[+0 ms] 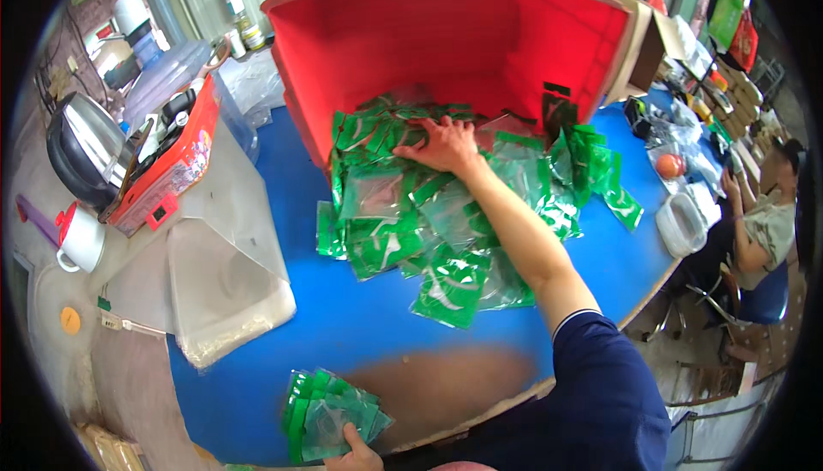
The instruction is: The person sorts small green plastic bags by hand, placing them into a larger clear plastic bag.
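Observation:
My left hand (356, 456), low at the near edge of the table, grips a fanned stack of green-edged clear plastic packets (326, 411), thumb on top. My right arm stretches far forward. My right hand (446, 144) lies with fingers spread on a heap of similar green and clear packets (377, 192); nothing is seen gripped in it. The heap spills out of a large red bin (411, 47) tipped on its side, its mouth facing me. Some packets show a white curved shape on green. What lies under my right palm is hidden.
The blue tabletop (326, 317) carries a stack of clear plastic bags (227, 300) on the left. Beyond it are a red box of odds and ends (167, 162) and a white mug (81, 235). At the right stand a clear plastic tub (683, 224) and a seated person (763, 222).

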Demonstrator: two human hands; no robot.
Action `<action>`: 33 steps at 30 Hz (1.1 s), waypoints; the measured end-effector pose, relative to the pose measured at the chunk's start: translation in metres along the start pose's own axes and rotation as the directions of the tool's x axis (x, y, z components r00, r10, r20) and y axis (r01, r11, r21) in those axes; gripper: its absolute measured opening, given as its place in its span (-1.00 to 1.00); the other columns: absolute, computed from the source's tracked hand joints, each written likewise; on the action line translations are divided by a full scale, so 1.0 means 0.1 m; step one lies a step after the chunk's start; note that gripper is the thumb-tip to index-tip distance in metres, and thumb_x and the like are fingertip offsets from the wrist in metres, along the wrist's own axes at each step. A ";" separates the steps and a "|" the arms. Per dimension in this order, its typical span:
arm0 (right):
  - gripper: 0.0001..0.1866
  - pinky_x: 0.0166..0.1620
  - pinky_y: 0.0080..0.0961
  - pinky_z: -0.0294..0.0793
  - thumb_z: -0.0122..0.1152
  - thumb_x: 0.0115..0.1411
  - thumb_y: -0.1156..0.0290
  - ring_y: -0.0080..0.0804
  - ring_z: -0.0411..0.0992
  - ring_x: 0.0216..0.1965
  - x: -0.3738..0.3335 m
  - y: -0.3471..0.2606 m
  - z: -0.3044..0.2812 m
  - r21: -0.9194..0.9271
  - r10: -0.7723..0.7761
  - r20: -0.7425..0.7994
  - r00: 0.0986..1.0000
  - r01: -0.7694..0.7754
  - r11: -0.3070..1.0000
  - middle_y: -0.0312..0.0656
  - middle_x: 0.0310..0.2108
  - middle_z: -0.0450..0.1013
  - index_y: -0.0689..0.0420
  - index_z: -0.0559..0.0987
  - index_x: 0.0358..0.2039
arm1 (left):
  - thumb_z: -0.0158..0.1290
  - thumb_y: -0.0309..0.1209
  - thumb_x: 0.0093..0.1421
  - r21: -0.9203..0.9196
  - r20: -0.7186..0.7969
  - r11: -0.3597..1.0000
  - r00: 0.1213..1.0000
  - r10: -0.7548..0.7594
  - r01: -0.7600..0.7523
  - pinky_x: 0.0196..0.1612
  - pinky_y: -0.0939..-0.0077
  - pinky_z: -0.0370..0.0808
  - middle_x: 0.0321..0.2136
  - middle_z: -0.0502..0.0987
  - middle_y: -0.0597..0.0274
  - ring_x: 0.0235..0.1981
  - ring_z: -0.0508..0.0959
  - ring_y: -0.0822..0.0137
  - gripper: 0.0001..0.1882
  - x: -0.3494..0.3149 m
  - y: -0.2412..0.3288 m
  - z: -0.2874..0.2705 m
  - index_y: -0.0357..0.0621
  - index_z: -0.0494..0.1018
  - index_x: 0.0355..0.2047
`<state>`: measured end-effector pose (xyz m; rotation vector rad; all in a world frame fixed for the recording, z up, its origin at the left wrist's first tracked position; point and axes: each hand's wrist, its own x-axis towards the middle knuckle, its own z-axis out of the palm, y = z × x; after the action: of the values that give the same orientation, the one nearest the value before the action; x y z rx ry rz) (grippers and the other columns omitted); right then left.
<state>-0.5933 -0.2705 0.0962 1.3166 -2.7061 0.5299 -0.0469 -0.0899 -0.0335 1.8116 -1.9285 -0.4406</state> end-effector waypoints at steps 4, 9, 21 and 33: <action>0.14 0.36 0.27 -0.01 -0.01 -0.15 -0.72 0.14 0.16 0.37 -0.06 0.10 -0.14 -0.020 0.047 0.081 0.996 -0.045 0.999 0.21 0.34 0.20 -0.23 0.38 0.32 | 0.29 -0.44 0.19 -0.422 0.059 0.900 0.987 0.149 -0.111 0.04 0.30 0.50 -0.12 0.62 0.01 -0.13 0.62 0.16 -0.62 -0.06 -0.41 0.20 -0.41 0.52 -0.05; 0.42 0.40 0.36 -0.17 0.24 -0.32 -0.67 0.24 -0.17 0.48 0.39 -0.03 -0.53 0.120 -0.028 0.255 0.966 -0.003 0.993 0.14 0.48 -0.09 -0.16 0.04 0.48 | 0.21 -0.55 0.19 -0.781 0.142 0.614 0.990 -0.001 0.113 -0.01 0.40 0.50 -0.18 0.63 0.06 -0.16 0.60 0.32 -0.75 -0.04 0.81 -0.46 -0.42 0.53 -0.14; 0.52 0.41 -0.17 0.18 0.63 -0.35 -0.18 0.06 0.04 0.44 0.12 -0.10 -0.73 0.015 -0.333 0.607 0.721 0.409 0.912 0.13 0.45 -0.04 -0.11 -0.17 0.50 | 0.21 -0.56 0.19 -0.789 0.061 0.612 0.998 -0.006 0.052 -0.03 0.41 0.49 -0.17 0.63 0.09 -0.17 0.59 0.33 -0.74 0.02 0.79 -0.43 -0.43 0.52 -0.12; 0.15 0.14 0.53 0.23 0.46 -0.06 -0.07 0.35 0.22 0.27 0.60 -0.16 0.18 -0.342 -0.256 0.370 0.893 0.387 0.856 0.16 0.37 0.10 -0.29 -0.03 0.46 | 0.23 -0.56 0.16 -0.780 0.087 0.612 0.991 -0.104 0.133 -0.08 0.38 0.52 -0.18 0.63 0.08 -0.22 0.60 0.32 -0.74 -0.03 0.74 -0.40 -0.44 0.52 -0.15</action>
<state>-0.6174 -0.3302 0.0970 1.7911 -2.5152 -0.2931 -0.0883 -0.0774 0.0380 1.3112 -1.2731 -1.1627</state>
